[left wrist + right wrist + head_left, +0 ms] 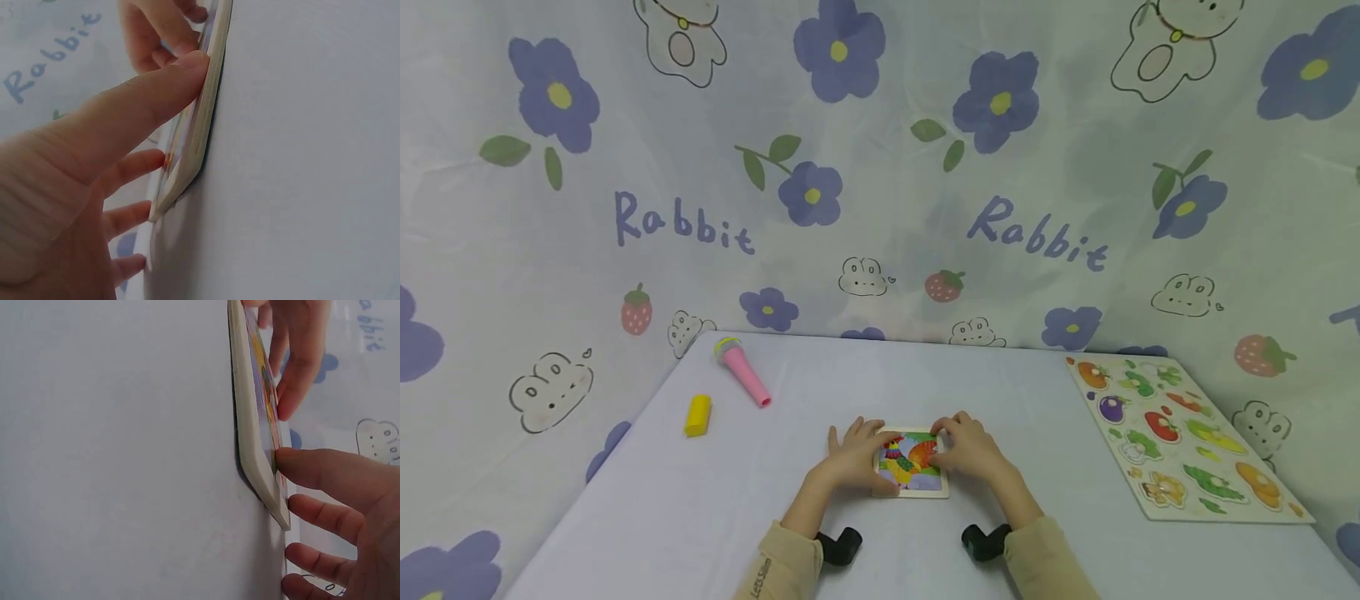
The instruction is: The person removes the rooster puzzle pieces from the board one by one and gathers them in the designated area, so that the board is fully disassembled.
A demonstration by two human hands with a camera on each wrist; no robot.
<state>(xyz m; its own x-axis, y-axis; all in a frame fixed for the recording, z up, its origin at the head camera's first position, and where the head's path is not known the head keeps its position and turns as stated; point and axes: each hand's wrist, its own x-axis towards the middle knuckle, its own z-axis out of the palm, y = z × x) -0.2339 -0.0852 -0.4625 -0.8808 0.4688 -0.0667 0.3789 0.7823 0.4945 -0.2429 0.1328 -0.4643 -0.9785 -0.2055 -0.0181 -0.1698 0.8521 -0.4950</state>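
A small wooden-framed picture puzzle [925,492] with a colourful hen on it lies on the white table in front of the person. My left hand [853,458] spans its left side, thumb on the near edge of the frame [203,119] and index finger over the picture. The other left fingers spread beyond the board in the left wrist view. From the right, my right hand [972,450] touches the puzzle. Its thumb presses on the picture near the right border, and its index fingertip meets the frame [250,412]; the remaining fingertips rest beside the board.
A pink toy microphone [745,375] and a yellow block [697,416] lie at the left. On the right is a large vegetable puzzle board [1221,508]. Black wrist devices [840,547] sit at both sleeves. A printed cloth [880,233] hangs behind the table.
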